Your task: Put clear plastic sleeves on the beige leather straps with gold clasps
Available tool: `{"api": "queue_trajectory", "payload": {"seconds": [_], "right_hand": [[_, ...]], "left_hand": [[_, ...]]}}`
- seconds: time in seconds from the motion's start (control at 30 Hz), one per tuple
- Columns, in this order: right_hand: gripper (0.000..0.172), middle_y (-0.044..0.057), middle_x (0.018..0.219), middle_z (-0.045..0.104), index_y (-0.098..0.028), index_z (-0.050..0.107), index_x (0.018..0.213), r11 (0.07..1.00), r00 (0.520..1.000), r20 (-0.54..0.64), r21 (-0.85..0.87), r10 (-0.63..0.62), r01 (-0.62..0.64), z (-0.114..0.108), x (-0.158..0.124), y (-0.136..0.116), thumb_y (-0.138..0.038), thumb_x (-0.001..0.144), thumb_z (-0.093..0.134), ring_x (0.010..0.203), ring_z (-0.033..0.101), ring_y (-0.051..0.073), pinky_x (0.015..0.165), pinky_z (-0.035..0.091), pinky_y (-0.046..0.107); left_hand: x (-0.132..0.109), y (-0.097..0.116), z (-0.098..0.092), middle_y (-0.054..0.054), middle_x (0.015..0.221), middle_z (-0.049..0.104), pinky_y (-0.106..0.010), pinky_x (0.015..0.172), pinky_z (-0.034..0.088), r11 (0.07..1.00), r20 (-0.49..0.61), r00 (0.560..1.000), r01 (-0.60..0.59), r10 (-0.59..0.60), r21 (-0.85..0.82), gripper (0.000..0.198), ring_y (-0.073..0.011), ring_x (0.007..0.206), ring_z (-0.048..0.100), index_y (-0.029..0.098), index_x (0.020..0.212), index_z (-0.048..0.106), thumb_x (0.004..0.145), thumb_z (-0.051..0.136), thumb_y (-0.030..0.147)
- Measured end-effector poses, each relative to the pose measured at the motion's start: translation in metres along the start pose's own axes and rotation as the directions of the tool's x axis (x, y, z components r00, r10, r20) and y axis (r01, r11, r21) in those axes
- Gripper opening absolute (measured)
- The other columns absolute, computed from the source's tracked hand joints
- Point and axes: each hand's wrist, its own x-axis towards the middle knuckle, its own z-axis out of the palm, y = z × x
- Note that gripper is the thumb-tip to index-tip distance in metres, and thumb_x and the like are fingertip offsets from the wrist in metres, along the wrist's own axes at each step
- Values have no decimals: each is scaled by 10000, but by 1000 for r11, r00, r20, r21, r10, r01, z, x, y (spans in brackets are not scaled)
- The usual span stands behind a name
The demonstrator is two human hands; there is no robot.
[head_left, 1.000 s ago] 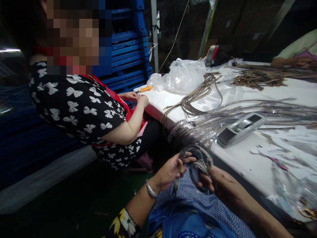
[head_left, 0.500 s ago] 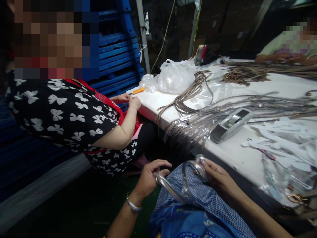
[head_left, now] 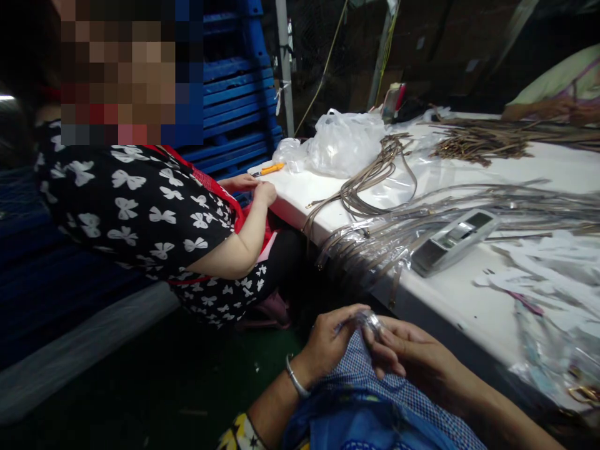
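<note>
Over my lap, my left hand (head_left: 328, 342) and my right hand (head_left: 415, 350) meet around a strap in clear plastic (head_left: 370, 321), rolled into a small shiny coil. The fingers of my left hand close on its left side, while those of my right hand curl round it from the right. Much of the coil is hidden behind the fingers. Blue checked cloth (head_left: 359, 362) lies beneath both hands. Several more plastic-sleeved straps (head_left: 370, 240) hang over the near table edge, ahead of my hands.
On the white table (head_left: 450, 284) are a grey box-like device (head_left: 454, 240), white paper strips (head_left: 539, 265), bare brown straps (head_left: 375, 181), a plastic bag (head_left: 347, 144) and an orange-handled tool (head_left: 272, 169). A co-worker (head_left: 154, 219) sits at left; another person's arm (head_left: 557, 84) shows far right.
My hands have come together, and the loose loop of strap that hung between them is now a compact coil. The view has shifted slightly, so the surroundings appear farther right.
</note>
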Motion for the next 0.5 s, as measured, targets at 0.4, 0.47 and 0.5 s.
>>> {"api": "queue_trajectory", "payload": {"seconds": [0.4,0.47,0.5], "right_hand": [[355,70,982,655,-255,557,1266,482,654,-147,-794,-742,369,-39,16,-17,-310,915,559,1078,579,267,1058,355,442],[317,92,1017,684,-240,596,1219,350,713,-27,-884,-700,310,-56,20,-7,-298,909,563,1028,611,277,993,413,431],[302,103,1042,689,-234,608,1200,306,754,29,-903,-656,301,-63,21,-1,-294,908,559,989,625,277,950,441,425]], "left_hand": [[-11,9,17,-3,609,578,-196,554,411,905,138,962,269,-236,-331,353,-89,542,512,122,798,685,900,554,434],[-15,17,13,14,582,542,-176,490,359,867,155,948,318,-279,-385,367,-66,486,456,120,806,667,896,554,457],[-16,21,10,20,573,529,-171,473,339,849,157,941,338,-300,-407,373,-58,469,435,118,808,659,895,553,464]]}}
